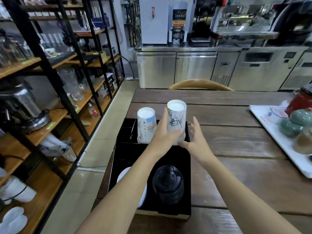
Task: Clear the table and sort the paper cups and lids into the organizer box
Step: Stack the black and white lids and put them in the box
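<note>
A black organizer box [186, 181] lies on the wooden table's left side. Two stacks of upside-down printed paper cups stand in its far compartments. My left hand [164, 132] grips the right cup stack [177, 119] around its lower half. The left cup stack [146, 126] stands untouched beside it. My right hand [194, 141] is open, fingers spread, just right of the held stack and near its base. A stack of black lids [168, 184] sits in the near right compartment. White lids [123, 174] show in the near left compartment, partly hidden by my left arm.
A white tray [270, 130] with green and brown teaware and a red pot [300, 100] sits at the table's right. A wooden chair back [200, 84] is at the far edge. Shelves with glassware stand to the left, steel counters behind.
</note>
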The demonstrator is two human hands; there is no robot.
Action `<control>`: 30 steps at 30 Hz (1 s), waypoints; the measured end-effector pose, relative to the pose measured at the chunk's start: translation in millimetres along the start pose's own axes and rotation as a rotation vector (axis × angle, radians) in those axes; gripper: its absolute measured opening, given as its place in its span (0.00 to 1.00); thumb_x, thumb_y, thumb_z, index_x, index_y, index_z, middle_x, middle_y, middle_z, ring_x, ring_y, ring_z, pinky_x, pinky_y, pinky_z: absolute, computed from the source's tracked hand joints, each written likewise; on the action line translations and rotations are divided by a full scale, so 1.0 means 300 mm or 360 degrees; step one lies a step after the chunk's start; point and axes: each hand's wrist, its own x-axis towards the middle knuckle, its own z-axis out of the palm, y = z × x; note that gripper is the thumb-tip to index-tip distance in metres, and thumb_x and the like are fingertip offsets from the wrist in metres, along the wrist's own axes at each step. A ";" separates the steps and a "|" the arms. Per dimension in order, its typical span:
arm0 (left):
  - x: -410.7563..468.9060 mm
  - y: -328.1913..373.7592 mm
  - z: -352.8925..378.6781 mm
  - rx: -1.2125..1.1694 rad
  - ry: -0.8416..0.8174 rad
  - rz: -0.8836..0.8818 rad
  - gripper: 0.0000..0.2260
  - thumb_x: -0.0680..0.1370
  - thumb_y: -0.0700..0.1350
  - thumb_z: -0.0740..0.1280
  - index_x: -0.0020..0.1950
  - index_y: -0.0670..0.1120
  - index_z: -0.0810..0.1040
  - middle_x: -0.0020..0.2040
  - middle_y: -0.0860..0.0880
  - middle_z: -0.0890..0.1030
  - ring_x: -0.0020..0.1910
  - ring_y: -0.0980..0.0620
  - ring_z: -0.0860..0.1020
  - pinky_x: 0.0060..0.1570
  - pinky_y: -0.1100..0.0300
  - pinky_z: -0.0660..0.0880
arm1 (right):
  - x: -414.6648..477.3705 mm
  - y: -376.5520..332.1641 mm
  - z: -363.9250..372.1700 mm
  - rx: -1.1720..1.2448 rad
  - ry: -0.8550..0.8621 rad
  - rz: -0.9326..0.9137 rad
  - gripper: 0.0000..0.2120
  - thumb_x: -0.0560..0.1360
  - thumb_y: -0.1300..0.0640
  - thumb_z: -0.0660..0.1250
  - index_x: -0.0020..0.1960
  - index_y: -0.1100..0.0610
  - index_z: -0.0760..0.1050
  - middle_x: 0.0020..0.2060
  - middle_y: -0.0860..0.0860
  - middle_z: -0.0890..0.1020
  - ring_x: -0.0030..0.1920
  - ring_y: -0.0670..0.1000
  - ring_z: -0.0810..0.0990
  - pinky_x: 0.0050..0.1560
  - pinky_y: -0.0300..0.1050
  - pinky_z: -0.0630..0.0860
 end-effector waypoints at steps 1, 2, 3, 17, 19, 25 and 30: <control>0.004 -0.002 0.008 -0.0030 -0.0012 -0.0010 0.41 0.72 0.46 0.67 0.76 0.59 0.44 0.69 0.61 0.60 0.70 0.62 0.60 0.72 0.58 0.57 | 0.003 0.003 0.006 0.0002 -0.0057 0.0004 0.53 0.60 0.51 0.71 0.74 0.40 0.39 0.76 0.43 0.57 0.75 0.49 0.56 0.75 0.62 0.52; 0.007 -0.006 0.014 -0.0051 -0.0009 -0.0018 0.41 0.73 0.45 0.67 0.76 0.58 0.44 0.69 0.62 0.60 0.69 0.62 0.61 0.71 0.59 0.58 | 0.005 -0.001 0.010 0.0003 -0.0105 -0.0015 0.54 0.59 0.50 0.70 0.74 0.39 0.38 0.74 0.39 0.58 0.75 0.47 0.57 0.75 0.63 0.51; 0.007 -0.008 0.018 -0.0062 0.0000 -0.0026 0.41 0.73 0.45 0.68 0.76 0.59 0.44 0.70 0.61 0.60 0.70 0.62 0.61 0.72 0.57 0.58 | 0.005 -0.010 0.012 0.0001 -0.0148 -0.0045 0.54 0.59 0.49 0.70 0.73 0.38 0.38 0.71 0.33 0.60 0.74 0.46 0.59 0.74 0.63 0.51; 0.012 -0.033 0.008 -0.0116 -0.0057 0.0048 0.36 0.75 0.37 0.66 0.76 0.56 0.53 0.64 0.66 0.69 0.62 0.71 0.69 0.68 0.62 0.64 | 0.018 -0.037 0.051 -0.0065 -0.0060 -0.0171 0.42 0.63 0.49 0.68 0.70 0.33 0.51 0.68 0.39 0.71 0.69 0.49 0.68 0.70 0.66 0.55; 0.009 -0.045 -0.003 -0.0003 0.0087 0.0064 0.27 0.74 0.42 0.68 0.72 0.51 0.64 0.65 0.59 0.73 0.66 0.62 0.70 0.68 0.60 0.66 | 0.010 -0.028 0.055 -0.0177 0.0196 -0.0146 0.40 0.69 0.54 0.68 0.74 0.45 0.51 0.73 0.47 0.64 0.73 0.51 0.62 0.72 0.61 0.50; -0.017 -0.056 -0.095 -0.0097 0.1112 0.0264 0.03 0.77 0.42 0.64 0.47 0.47 0.77 0.44 0.52 0.79 0.43 0.61 0.76 0.47 0.68 0.72 | -0.037 -0.055 0.109 -0.0163 0.0532 -0.0805 0.17 0.69 0.66 0.60 0.59 0.63 0.72 0.49 0.49 0.73 0.49 0.44 0.71 0.56 0.40 0.69; 0.059 -0.055 -0.212 -0.0401 0.1211 0.0046 0.07 0.79 0.47 0.61 0.50 0.45 0.75 0.47 0.51 0.78 0.52 0.51 0.76 0.54 0.60 0.72 | -0.035 -0.123 0.184 -0.0122 -0.0240 -0.0614 0.25 0.72 0.67 0.62 0.68 0.57 0.64 0.59 0.50 0.73 0.58 0.43 0.71 0.64 0.35 0.66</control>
